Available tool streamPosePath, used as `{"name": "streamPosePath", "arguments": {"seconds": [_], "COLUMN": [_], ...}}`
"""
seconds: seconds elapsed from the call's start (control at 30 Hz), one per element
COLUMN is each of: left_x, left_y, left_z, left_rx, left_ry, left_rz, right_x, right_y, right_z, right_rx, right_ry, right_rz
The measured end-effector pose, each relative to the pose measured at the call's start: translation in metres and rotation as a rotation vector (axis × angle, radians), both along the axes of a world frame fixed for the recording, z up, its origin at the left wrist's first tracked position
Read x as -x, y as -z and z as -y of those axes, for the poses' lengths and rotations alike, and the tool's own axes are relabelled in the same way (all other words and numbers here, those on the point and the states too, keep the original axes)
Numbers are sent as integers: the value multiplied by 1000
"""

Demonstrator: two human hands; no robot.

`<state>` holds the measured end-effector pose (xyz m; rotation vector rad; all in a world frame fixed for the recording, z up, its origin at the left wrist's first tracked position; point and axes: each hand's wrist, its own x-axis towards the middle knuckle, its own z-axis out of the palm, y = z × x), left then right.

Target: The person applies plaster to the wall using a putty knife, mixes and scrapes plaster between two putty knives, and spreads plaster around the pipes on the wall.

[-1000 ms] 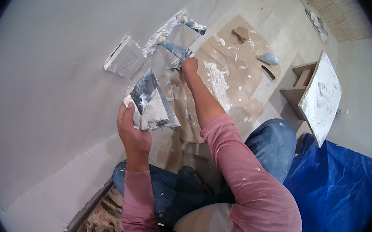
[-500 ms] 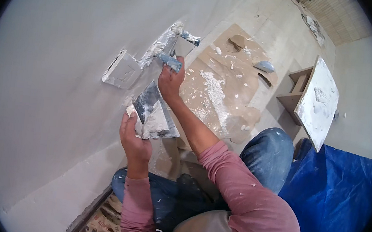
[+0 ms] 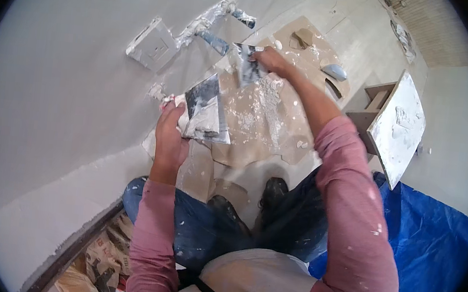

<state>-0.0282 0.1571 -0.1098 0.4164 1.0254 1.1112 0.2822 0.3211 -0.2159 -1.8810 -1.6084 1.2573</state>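
Blade (image 3: 201, 93), wide flat metal, near the wall (image 3: 72, 74); left hand (image 3: 170, 137) clamped on its near side, thick white paste (image 3: 208, 116) heaped on top. Right hand (image 3: 273, 61), apart from left, closed on smaller smeared scraper (image 3: 248, 73) above flecked brown paper (image 3: 298, 121); blurry, exact grip unclear. Rough paste surrounds blue ribbed-looking tubes (image 3: 213, 42) beside square pale socket box (image 3: 154, 48).
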Motion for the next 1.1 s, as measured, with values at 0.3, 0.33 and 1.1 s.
{"name": "streamPosePath", "arguments": {"seconds": [0.3,0.33,1.1], "left_x": [-30,-33,-10], "left_y": [-16,-20,-39], "left_z": [24,27,38], "left_rx": [6,17,0], "left_ry": [-120,-151,-202], "left_rz": [28,60,255], "right_x": [4,12,3], "right_y": [-141,-153,-193], "right_z": [113,128,140], "right_rx": [-229,-336,-763], "right_ry": [-222,-265,-927], "right_rz": [-163,-204,601]}}
